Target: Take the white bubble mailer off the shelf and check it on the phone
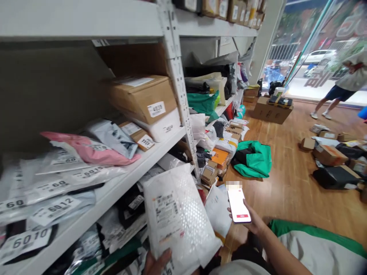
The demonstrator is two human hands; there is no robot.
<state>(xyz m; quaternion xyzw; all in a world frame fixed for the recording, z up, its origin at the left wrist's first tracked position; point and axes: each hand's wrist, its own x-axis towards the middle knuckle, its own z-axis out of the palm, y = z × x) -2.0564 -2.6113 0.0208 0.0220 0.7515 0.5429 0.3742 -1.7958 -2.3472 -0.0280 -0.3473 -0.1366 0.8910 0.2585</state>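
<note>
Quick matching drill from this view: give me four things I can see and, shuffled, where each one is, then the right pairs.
Things:
1. white bubble mailer
2. phone
3. pink parcel bag
4. green bag

Places:
A. lying on the wooden floor beside the shelving
B. held in the left hand, low in front of the shelves
C. on the white shelf, among numbered bags
D. held in the right hand, screen lit

Pairs: 1-B, 2-D, 3-C, 4-A
</note>
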